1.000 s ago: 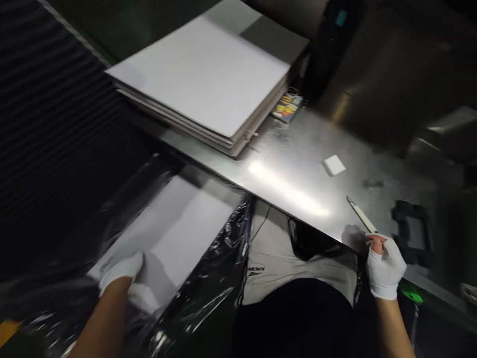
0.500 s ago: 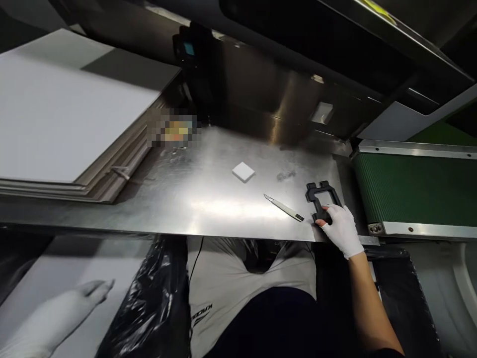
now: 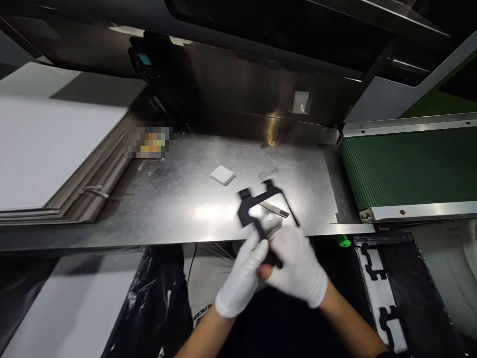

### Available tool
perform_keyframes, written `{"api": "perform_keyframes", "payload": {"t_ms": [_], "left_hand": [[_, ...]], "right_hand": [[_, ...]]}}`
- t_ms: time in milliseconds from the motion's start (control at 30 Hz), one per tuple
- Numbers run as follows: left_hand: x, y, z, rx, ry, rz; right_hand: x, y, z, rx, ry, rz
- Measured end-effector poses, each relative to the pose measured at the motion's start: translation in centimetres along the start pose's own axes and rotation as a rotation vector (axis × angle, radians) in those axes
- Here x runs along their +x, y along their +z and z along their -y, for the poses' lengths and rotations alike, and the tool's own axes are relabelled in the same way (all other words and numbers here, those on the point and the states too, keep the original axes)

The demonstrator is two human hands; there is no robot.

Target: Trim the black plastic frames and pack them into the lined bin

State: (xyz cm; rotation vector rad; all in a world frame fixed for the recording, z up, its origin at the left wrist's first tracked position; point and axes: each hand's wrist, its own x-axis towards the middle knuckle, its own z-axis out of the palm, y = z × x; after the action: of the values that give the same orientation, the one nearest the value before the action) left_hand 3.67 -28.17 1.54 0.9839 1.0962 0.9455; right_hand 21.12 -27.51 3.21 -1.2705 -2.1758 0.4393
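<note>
In front of the bench edge, a thin black frame-shaped part [image 3: 245, 211] is held up, blurred by motion. My left hand [image 3: 238, 281], in a white glove, closes on its lower left side. My right hand [image 3: 300, 266], also in a white glove with bare fingertips, is closed on the same part's lower end; some fingers are hidden. Through the frame's opening shows a slim pale pointed tool [image 3: 282, 212] with a dark end, lying on the bench. Left of it lies a small white square block [image 3: 222, 174].
A stack of large white sheets [image 3: 74, 139] covers the left of the metal bench [image 3: 179, 199]. A green conveyor belt [image 3: 417, 169] adjoins at right. Below it, more black frame parts [image 3: 389, 323] lie on a white sheet. Black plastic [image 3: 149, 303] hangs at lower left.
My right hand has lifted the black frame part off the bench and brought it left, toward my body. My left hand has come up from the lower left and taken hold of it.
</note>
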Motion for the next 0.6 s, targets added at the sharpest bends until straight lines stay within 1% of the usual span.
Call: {"api": "perform_keyframes", "payload": {"t_ms": [33, 67, 100, 133, 200, 233, 267, 333, 400, 433, 500, 567, 600], "left_hand": [[-0.9, -1.2, 0.5, 0.123, 0.010, -0.099], [-2.2, -2.9, 1.1, 0.278, 0.003, -0.201], [-3.7, -4.7, 1.6, 0.430, -0.029, -0.279], [-5.4, -6.5, 2.0, 0.514, -0.074, -0.351], [-8.9, -9.5, 2.6, 0.563, -0.131, -0.398], [-10.4, -10.3, 2.9, 0.563, -0.157, -0.396], [-11.7, -10.8, 3.3, 0.538, -0.188, -0.385], [-13.5, -10.4, 4.2, 0.454, -0.257, -0.373], [-14.1, -8.9, 5.6, 0.353, -0.321, -0.373], [-14.1, -8.0, 6.3, 0.308, -0.346, -0.366], [-13.8, -6.2, 7.6, 0.239, -0.376, -0.328], [-13.3, -4.8, 8.4, 0.185, -0.376, -0.297], [-13.1, -4.3, 8.6, 0.176, -0.362, -0.289]], "right_hand": [[0.4, 0.6, 1.6, 0.033, -0.076, 0.049], [0.9, 1.0, 2.7, 0.060, -0.124, 0.089], [1.7, 1.3, 3.3, 0.074, -0.129, 0.110], [2.7, 1.5, 3.2, 0.069, -0.092, 0.121], [5.3, 1.9, 1.9, -0.022, 0.086, 0.161], [6.9, 2.3, 0.8, -0.099, 0.193, 0.205], [8.5, 2.7, -0.2, -0.173, 0.281, 0.260], [11.4, 3.7, -2.1, -0.259, 0.379, 0.382], [13.1, 4.5, -3.4, -0.255, 0.409, 0.460], [13.4, 4.6, -4.0, -0.235, 0.412, 0.483], [12.6, 3.8, -4.7, -0.207, 0.415, 0.523], [10.3, 1.9, -5.1, -0.129, 0.409, 0.532], [8.8, 0.8, -5.0, -0.045, 0.398, 0.544]]}}
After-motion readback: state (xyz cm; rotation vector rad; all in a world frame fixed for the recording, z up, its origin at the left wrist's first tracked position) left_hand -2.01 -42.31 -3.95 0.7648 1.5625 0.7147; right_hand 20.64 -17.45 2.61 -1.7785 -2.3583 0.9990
